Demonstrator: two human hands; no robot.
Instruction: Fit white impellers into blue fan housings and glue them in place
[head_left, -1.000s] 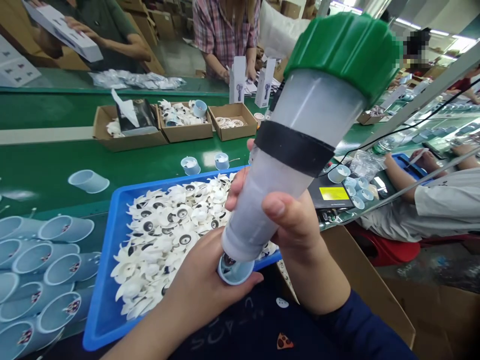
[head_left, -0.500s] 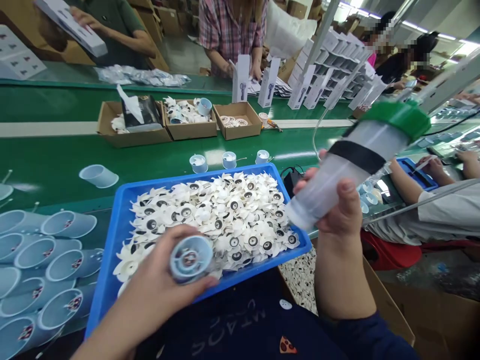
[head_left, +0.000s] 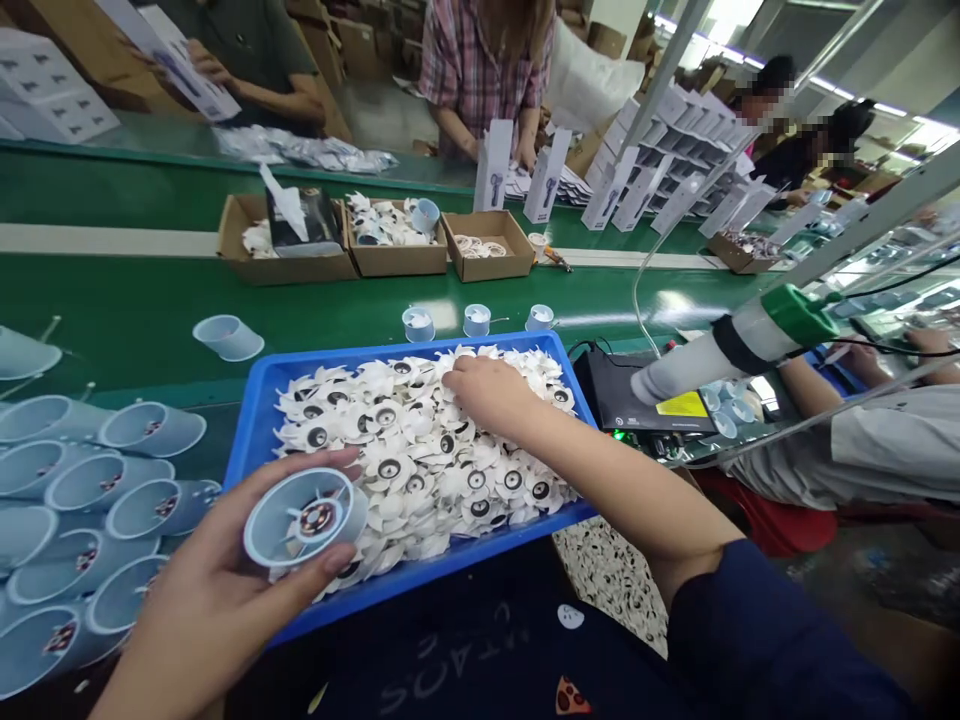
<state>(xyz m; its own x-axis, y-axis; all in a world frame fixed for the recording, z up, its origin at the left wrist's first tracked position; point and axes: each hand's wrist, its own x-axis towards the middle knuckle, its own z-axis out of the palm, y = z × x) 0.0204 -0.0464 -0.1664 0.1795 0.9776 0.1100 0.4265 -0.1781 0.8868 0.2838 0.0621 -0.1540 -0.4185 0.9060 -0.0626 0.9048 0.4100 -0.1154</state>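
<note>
My left hand (head_left: 259, 560) grips a light blue fan housing (head_left: 255, 510), its open end tilted up toward me. Inside it a copper-wound motor (head_left: 319, 518) sits amid thin spokes. A blue tray (head_left: 259, 400) full of white fan blades (head_left: 390, 440) with dark round hubs lies before me. At the tray's far middle, the fingers of my right hand (head_left: 487, 395) are curled down onto a white fan blade in the pile; their tips are partly hidden. A translucent dispensing tube (head_left: 686, 365) with a green cap and black band leans over a black box (head_left: 615, 395), right of the tray.
Several blue housings with motors (head_left: 154, 425) stand at left. Beyond the tray are small blue cups (head_left: 478, 320) and cardboard boxes (head_left: 487, 265) of parts on the green belt (head_left: 315, 310). Co-workers sit opposite and at right. A box of blades (head_left: 611, 575) is below.
My right hand has let go of the dispensing tube, now over the black box, and moved left into the fan blades. My left hand with the housing has shifted left in view.
</note>
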